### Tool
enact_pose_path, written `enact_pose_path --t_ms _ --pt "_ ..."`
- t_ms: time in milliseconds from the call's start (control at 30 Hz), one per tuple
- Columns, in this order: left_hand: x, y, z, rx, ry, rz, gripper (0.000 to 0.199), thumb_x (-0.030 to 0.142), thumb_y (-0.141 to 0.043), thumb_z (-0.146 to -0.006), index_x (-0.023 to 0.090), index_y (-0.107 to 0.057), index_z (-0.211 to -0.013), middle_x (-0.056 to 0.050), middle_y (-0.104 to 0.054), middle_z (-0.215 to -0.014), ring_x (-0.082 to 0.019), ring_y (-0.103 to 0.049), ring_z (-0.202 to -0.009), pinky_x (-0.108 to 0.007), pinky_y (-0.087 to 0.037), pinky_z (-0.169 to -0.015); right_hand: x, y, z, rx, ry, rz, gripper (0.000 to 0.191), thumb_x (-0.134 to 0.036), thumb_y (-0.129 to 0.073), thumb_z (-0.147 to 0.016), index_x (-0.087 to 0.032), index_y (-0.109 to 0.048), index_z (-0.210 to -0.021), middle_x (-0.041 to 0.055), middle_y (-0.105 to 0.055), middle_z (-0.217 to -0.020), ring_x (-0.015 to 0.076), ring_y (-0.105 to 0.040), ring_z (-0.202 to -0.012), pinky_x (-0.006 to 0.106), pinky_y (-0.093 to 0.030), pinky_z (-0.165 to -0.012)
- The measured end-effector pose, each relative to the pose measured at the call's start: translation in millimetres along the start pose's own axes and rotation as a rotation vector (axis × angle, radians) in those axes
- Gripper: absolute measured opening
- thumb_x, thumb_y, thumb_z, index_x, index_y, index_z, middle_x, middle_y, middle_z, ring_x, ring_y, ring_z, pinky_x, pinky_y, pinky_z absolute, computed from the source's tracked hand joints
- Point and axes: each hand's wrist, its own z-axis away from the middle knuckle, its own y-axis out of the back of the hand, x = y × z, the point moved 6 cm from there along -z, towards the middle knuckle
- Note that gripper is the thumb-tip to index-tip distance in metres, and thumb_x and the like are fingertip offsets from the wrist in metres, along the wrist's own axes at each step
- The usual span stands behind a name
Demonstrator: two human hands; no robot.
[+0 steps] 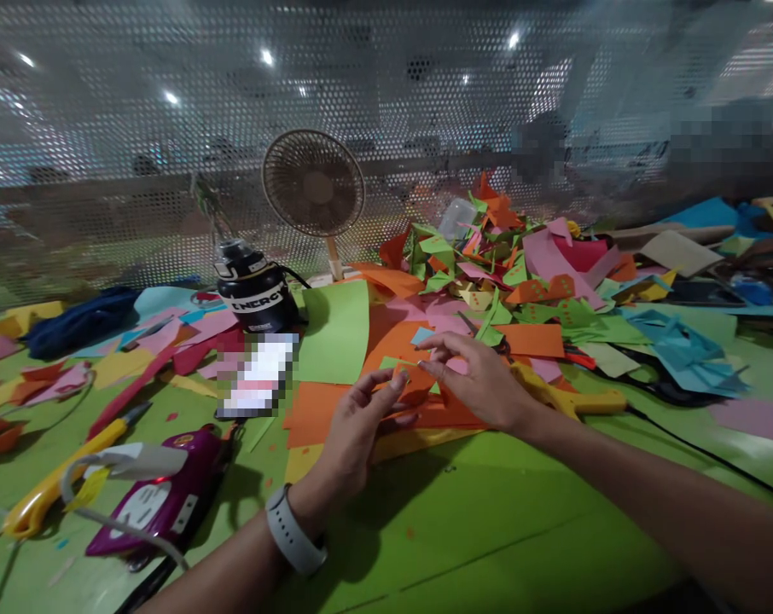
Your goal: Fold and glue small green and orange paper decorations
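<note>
A left hand (354, 418) is pinching a small orange paper (417, 388) just in from a green bench's (489, 512) near edge; whether the right hand (479, 375), curling beside it, is gripping anything is hard to tell. Pixelation is masking a phone (258, 377); a perforated screen (162, 205) is lining the far edge, bright lights (267, 57) blurring across it.

Perforated screen (399, 94) behind green tabletop (527, 520); bright lights (267, 57).

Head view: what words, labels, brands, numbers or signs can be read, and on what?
"ENERGY": on the black jug; its smaller print is too small to read.
White label on the purple device: too small to read.
Phone screen: pixelated, unreadable.
</note>
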Motion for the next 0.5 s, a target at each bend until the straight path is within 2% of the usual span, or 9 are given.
enact_pose_path --t_ms 167,300,400,500 --pt "-3 -1.7 -4 -0.075 -0.005 -0.124 0.027 0.034 -0.084 -0.061 0.015 -0.066 -0.062 0.003 -0.062 -0.060 -0.006 -0.055 -0.055 -0.017 -0.048 -0.058 -8 -4 5 0.016 0.089 0.052 0.014 -0.021 -0.061 -0.086 -0.018 -0.064 -0.100 0.0028 -0.068 -0.085 0.0167 -0.063 -0.081 0.033 -0.045 -0.082" --pt "-4 -0.9 -5 -0.076 -0.011 -0.145 0.026 0.032 -0.083 -0.062 0.016 -0.064 -0.058 0.003 -0.065 -0.061 -0.005 -0.055 -0.057 -0.016 -0.046 -0.058 -10 -5 5 -0.001 0.111 0.048 0.015 -0.019 -0.060 -0.087 -0.018 -0.064 -0.101 0.0038 -0.068 -0.089 0.0163 -0.062 -0.082 0.032 -0.046 -0.080" --pt "-3 -1.6 -5 -0.079 0.019 -0.107 0.027 0.034 -0.085 -0.059 0.017 -0.067 -0.068 0.002 -0.068 -0.067 -0.009 -0.062 -0.062 -0.021 -0.051 -0.064 -9 -1 2 -0.011 0.103 0.056 0.014 -0.022 -0.060 -0.087 -0.019 -0.064 -0.100 0.0034 -0.068 -0.087 0.0168 -0.062 -0.082 0.032 -0.046 -0.080" --pt "-2 0.8 -6 -0.046 0.055 -0.053 0.043 0.036 -0.088 -0.053 0.020 -0.068 -0.088 0.001 -0.072 -0.076 -0.016 -0.069 -0.072 -0.027 -0.055 -0.067 -6 6 -2 0.011 0.090 0.048 0.015 -0.025 -0.059 -0.088 -0.018 -0.065 -0.100 0.0037 -0.067 -0.085 0.0175 -0.062 -0.081 0.033 -0.047 -0.078"
